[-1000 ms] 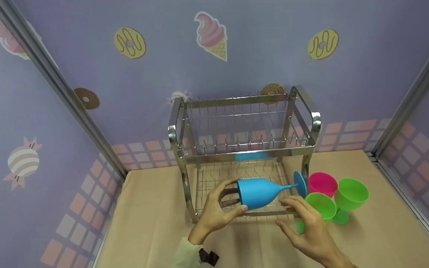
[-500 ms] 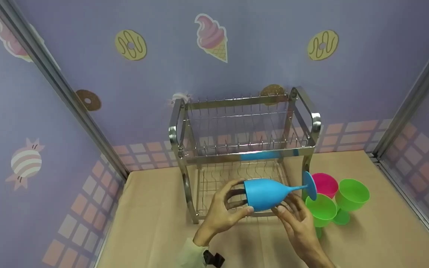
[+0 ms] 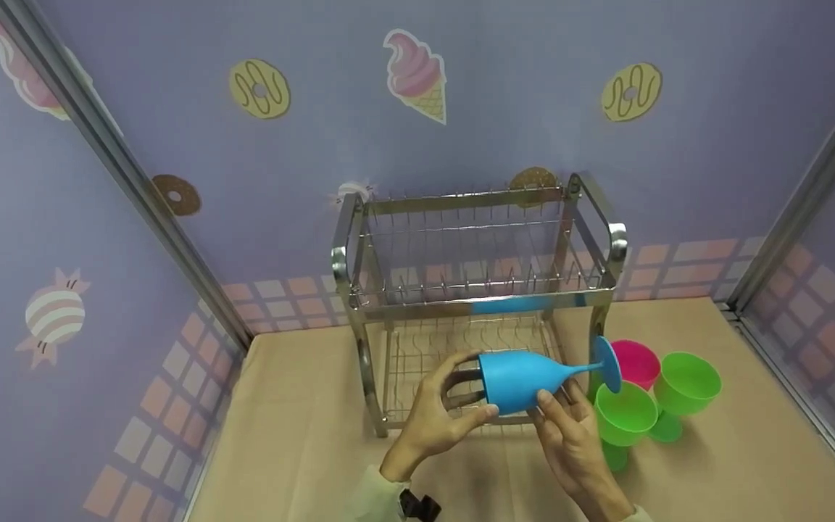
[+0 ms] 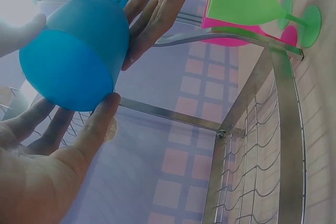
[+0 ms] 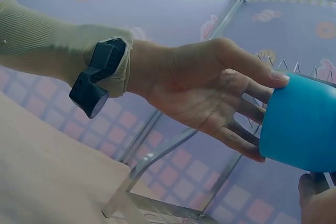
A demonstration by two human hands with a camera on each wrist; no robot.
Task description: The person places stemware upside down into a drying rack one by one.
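Observation:
A blue plastic goblet (image 3: 522, 380) lies sideways in the air in front of the dish rack, its mouth to the left and its round foot to the right. My left hand (image 3: 435, 420) grips it at the rim, thumb in front and fingers behind, as the right wrist view also shows. With the thumb on the bowl's lower side and fingers behind, my right hand (image 3: 573, 442) holds the bowl near the stem. In the left wrist view the goblet's open mouth (image 4: 68, 72) faces the camera.
The two-tier metal dish rack (image 3: 486, 303) stands against the patterned wall. To its right, a pink goblet (image 3: 638, 359), a front green goblet (image 3: 626, 417) and a rear green goblet (image 3: 689, 380) stand upright, close together. A beige cloth (image 3: 294, 420) covers the table.
The blue goblet and my left hand have shifted slightly right. My right hand has moved left from beneath the stem and taken hold of the bowl.

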